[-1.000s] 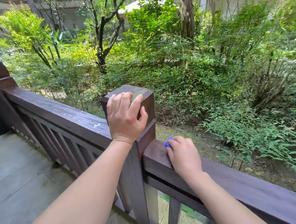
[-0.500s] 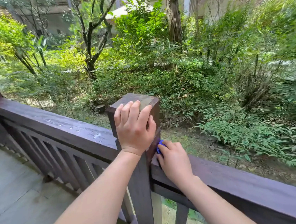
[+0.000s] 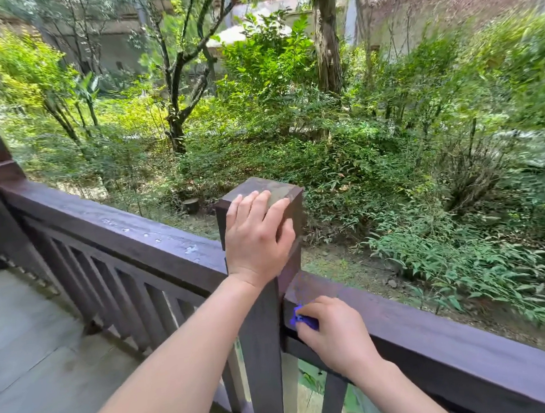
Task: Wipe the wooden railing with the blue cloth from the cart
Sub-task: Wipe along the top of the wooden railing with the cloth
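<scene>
The blue cloth (image 3: 306,320) is peeking out from under the right hand (image 3: 336,335), whose curled fingers are bunching it and pressing it onto the wooden railing (image 3: 451,339), just beside the post (image 3: 266,368). The left hand (image 3: 256,239) is resting on the post's top, fingers nearly straight, holding nothing.

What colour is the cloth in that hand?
Bright blue cloth, bunched under the right hand on the railing; head view.
</scene>
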